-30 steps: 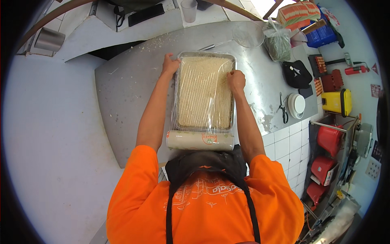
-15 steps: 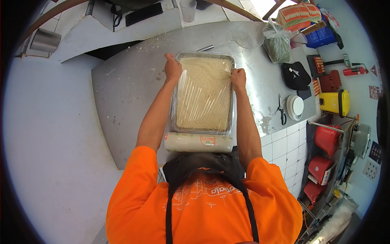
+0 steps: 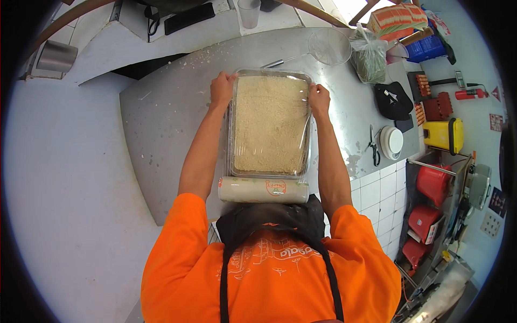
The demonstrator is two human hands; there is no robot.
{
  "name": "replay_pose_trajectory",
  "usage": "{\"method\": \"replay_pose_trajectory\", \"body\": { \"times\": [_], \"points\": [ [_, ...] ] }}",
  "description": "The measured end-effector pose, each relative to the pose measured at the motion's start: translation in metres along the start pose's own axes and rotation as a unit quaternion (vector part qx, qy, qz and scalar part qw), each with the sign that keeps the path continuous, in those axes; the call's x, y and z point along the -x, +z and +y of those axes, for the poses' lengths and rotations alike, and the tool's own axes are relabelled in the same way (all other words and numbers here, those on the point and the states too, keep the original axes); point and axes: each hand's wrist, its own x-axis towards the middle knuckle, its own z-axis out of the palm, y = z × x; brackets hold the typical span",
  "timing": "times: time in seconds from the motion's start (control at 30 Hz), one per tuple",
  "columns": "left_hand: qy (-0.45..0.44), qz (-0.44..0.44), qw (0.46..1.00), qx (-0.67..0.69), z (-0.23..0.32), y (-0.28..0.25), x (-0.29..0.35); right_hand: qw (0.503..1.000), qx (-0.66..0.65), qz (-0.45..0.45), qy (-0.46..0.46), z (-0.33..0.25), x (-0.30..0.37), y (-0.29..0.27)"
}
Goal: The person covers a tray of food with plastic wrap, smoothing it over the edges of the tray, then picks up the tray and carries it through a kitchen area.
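Left hand and right hand curl closed on clear film, fingertips indistinct.

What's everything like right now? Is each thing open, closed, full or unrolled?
Left hand: closed on clear film
Right hand: closed on clear film
Clear film: drawn over tray
Tray: filled with pale crumbs
Film roll: lying sideways, partly unrolled
Plastic bag: filled
Scissors: lying down, open or shut unclear
Cup: upright
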Motion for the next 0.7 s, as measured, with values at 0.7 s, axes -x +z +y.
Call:
{"method": "replay_pose_trajectory", "body": {
  "times": [0.7],
  "points": [
    [-0.081,-0.142,0.968,0.189,-0.041,0.017,-0.016,0.898,-0.208,-0.344,0.180,0.018,-0.036,-0.038]
  ]
}}
